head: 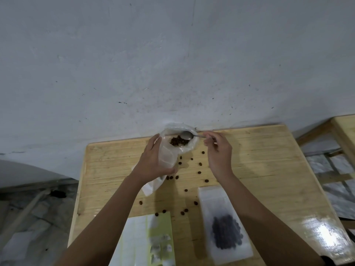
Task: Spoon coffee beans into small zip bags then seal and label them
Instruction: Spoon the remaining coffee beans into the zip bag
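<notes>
My left hand (155, 160) grips the side of a large clear plastic bag (169, 154) that holds brown coffee beans (177, 141) and stands open at the far edge of the table. A small empty zip bag (153, 186) also hangs from under that hand. My right hand (219, 150) pinches the handle of a metal spoon (187, 134), whose bowl sits at the big bag's mouth just above the beans. A small zip bag filled with beans (225, 234) lies flat near me on the right. A sheet of labels (153, 240) lies near me in the middle.
Several loose beans (199, 164) are scattered over the wooden table (269, 169). A grey wall rises right behind the table's far edge. Another wooden table's corner (343, 127) stands to the right. Floor shows on the left and right.
</notes>
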Available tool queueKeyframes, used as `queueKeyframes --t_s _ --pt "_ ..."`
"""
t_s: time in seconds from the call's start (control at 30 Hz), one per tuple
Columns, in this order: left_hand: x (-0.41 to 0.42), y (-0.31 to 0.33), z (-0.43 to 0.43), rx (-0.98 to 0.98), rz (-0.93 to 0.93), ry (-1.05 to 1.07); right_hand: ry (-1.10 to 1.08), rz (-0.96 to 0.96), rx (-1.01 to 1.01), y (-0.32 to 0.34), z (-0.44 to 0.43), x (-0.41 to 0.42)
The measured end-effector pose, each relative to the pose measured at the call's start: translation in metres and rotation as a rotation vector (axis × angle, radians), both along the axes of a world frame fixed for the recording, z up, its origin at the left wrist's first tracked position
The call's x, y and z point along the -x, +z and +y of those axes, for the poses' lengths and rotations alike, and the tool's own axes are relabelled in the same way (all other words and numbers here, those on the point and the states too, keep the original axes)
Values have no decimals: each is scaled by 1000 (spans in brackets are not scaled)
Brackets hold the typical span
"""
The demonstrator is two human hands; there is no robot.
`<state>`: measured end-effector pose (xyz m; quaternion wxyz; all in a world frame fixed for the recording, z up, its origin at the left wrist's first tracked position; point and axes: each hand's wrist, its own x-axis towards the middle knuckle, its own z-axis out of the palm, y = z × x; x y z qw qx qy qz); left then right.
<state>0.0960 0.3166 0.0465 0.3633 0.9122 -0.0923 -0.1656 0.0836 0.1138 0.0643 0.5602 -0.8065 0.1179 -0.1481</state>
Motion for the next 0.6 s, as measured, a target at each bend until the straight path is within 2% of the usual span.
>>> queueKeyframes --t_s 0.13,0.3,0.6 --pt "3 6 -2 83 14 32 52 -121 155 -16 6 8" --pt "7 6 -4 94 -29 -14 -9 -100 128 -32 10 8" --pt "10 3 -6 129 -30 -125 -467 240 -590 -48 14 2"
